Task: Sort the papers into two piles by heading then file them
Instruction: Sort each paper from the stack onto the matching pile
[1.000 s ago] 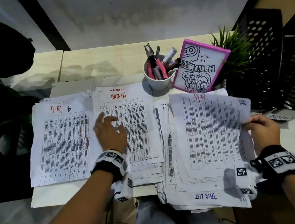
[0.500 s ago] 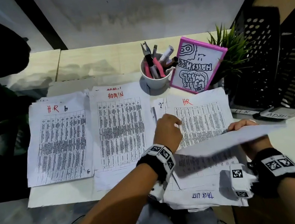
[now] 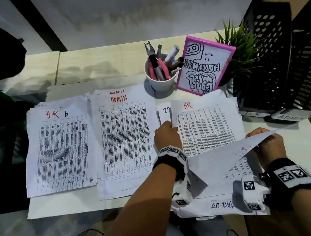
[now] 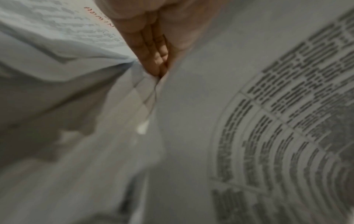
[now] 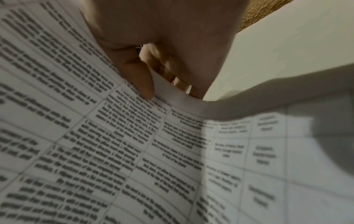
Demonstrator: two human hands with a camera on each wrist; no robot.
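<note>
Two sorted piles lie on the desk, the H.R pile [image 3: 59, 148] on the left and the ADMIN pile [image 3: 126, 137] beside it. To the right is the unsorted stack, whose top sheet [image 3: 205, 126] is headed HR in red. My left hand [image 3: 169, 125] pinches that sheet's left edge, and in the left wrist view its fingers [image 4: 153, 60] lie together against the raised paper. My right hand [image 3: 260, 134] holds another sheet [image 3: 229, 157] lifted off the stack's near right. In the right wrist view the thumb [image 5: 141, 78] pinches the paper's edge [image 5: 172, 94] against the fingers.
A black mesh file rack [image 3: 278, 68] stands at the right, with an H.R label [image 3: 253, 115] and an ADMIN label [image 3: 286, 117] at its foot. Behind the stack are a white pen cup [image 3: 161, 79], a pink-framed board [image 3: 203, 64] and a small plant [image 3: 239, 46]. A "TASK LIST" sheet [image 3: 220, 205] overhangs the near edge.
My left hand left the ADMIN pile and crossed to the right stack's left edge. My right hand lifted the top sheet towards me, baring another HR sheet beneath.
</note>
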